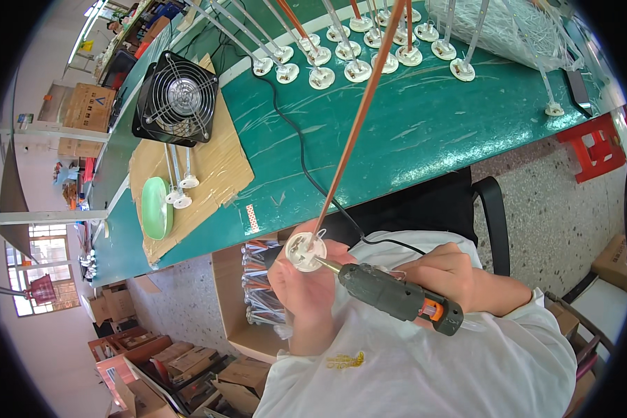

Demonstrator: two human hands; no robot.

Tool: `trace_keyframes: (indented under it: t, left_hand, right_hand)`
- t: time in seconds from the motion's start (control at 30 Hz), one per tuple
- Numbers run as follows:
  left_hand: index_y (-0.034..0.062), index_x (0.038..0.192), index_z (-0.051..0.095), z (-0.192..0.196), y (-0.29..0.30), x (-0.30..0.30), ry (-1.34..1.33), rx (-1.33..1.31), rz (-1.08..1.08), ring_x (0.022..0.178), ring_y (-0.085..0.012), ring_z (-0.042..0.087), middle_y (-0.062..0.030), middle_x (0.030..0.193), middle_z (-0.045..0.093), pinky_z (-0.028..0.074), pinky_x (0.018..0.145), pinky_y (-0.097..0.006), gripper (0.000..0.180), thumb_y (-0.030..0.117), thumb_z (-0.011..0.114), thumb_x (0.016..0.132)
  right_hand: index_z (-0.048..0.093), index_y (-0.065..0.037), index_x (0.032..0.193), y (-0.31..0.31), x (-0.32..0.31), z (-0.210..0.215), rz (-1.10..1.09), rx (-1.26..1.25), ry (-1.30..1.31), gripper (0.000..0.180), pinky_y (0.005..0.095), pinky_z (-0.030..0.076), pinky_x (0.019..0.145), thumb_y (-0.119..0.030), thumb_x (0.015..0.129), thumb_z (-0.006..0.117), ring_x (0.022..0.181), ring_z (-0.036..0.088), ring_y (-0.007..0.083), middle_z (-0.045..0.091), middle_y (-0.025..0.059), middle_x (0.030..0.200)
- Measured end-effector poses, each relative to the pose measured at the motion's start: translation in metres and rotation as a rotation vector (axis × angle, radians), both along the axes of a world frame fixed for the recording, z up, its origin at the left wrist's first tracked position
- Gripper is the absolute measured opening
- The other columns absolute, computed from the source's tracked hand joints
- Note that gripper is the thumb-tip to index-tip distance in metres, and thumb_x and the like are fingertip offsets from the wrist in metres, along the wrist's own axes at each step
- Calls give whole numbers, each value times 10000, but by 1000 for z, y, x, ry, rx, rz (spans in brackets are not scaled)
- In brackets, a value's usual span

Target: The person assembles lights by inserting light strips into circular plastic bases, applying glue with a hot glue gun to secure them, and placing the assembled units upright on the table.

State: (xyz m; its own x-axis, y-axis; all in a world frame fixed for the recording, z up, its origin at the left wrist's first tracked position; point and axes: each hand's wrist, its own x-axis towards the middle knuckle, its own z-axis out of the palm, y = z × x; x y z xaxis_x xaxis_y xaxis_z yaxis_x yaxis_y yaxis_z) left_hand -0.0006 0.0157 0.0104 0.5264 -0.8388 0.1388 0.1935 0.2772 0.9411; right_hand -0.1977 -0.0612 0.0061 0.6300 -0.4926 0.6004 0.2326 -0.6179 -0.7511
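Observation:
My left hand (299,289) is closed around a small white round base (305,251), from which a long copper-coloured strip (359,125) rises toward the far side. In my right hand (439,275) is a black hot glue gun (383,292) with an orange part near its rear end. Its metal nozzle meets the edge of the white base; whether it touches cannot be made out. A thin wire loop stands up from the base. On the green table (397,153), several similar round bases (357,70) with clear or copper-coloured strips stand in rows.
A black fan (176,97) with a wire guard rests on cardboard (219,157) at left, near a green dish (157,209) and three small white-based pieces. A black cable (296,125) crosses the table. Below, a carton (230,306) holds strips. A red stool (595,150) stands right.

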Motion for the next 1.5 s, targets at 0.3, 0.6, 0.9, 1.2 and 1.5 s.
trace_keyframes:
  t: [0.3, 0.6, 0.9, 1.2, 1.5]
  left_hand:
    - [-171, 1297, 488, -6, 0, 13, -83, -76, -65, 771, -332, 712, -267, 970, 692, 600, 701, -403, 629, 396, 505, 1025]
    - [-153, 1247, 558, 12, -6, 39, -735, -100, -128, 876, -278, 740, -226, 971, 736, 565, 795, -318, 438, 173, 547, 954]
    - [-126, 1297, 506, 16, -8, 62, -459, -182, 198, 892, -341, 719, -250, 1019, 698, 588, 759, -364, 586, 376, 573, 1002]
    - [-135, 1312, 486, 4, -8, 61, -251, -212, 179, 854, -334, 721, -251, 1014, 700, 592, 757, -387, 636, 409, 576, 995]
    - [-140, 1311, 501, -2, -17, 51, -239, -262, -15, 895, -326, 716, -246, 995, 705, 578, 811, -409, 519, 291, 534, 1023]
  right_hand:
    - [648, 66, 940, -9, -8, 13, 119, 141, 125, 295, 333, 491, 458, -139, 736, 708, 540, 634, 270, 673, 140, 753]
    - [682, 6, 931, -27, -27, 46, 327, 1197, 230, 148, 266, 452, 541, -88, 837, 618, 628, 649, 152, 679, 94, 848]
    - [707, 24, 908, -45, -35, 72, 183, 1042, 336, 146, 257, 464, 523, -41, 780, 686, 592, 634, 117, 664, 60, 700]
    - [501, 105, 1239, -57, -9, 60, -736, -83, 580, 534, 486, 465, 937, -47, 769, 702, 1069, 547, 453, 537, 281, 1190]
    - [549, 72, 1229, -66, 18, 38, -903, -218, 708, 528, 452, 437, 950, -116, 775, 743, 1127, 525, 404, 533, 261, 1259]
